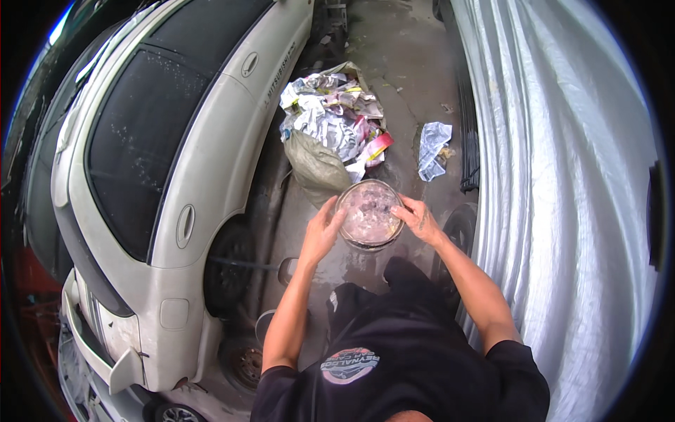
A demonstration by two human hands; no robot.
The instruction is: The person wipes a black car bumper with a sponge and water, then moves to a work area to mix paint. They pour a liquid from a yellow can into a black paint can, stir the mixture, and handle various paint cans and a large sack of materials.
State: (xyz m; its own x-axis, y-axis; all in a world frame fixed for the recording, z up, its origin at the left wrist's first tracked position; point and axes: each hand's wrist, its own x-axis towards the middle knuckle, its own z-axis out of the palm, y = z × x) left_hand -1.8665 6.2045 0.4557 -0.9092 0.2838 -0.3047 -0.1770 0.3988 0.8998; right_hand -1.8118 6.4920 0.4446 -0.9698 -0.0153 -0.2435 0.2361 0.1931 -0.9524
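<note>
**Between two cars, both hands on a round bowl**

Between the white car (140, 176) on your left and the silver-covered car (562, 176) on your right, you stand on wet concrete floor (401, 63) and hold a clear round bowl (369, 213) out in front of your chest. It is off the ground, carried only by your hands, and its contents look pale, pinkish and wet; what they are cannot be told.

Your left hand (322, 232) is clamped on the bowl's left wall, palm against the side and fingers curled toward the rim. Your right hand (418, 219) closes on the right rim, fingertips pinching the edge with the thumb on top. Neither hand is free.

Keep the bowl level, since the contents seem to sit close to the rim. In my judgement the right hand's grip is the weaker one: a pinch at the rim can slip on a wet surface, so slide that palm down onto the wall to match the left. Keep your elbows in; the gap is narrow.

Ahead of the bowl lies an open sack (320, 165) spilling foil wrappers (337, 112), with a crumpled plastic bag (432, 148) just to its right. Watch your footing on the wet floor.
</note>
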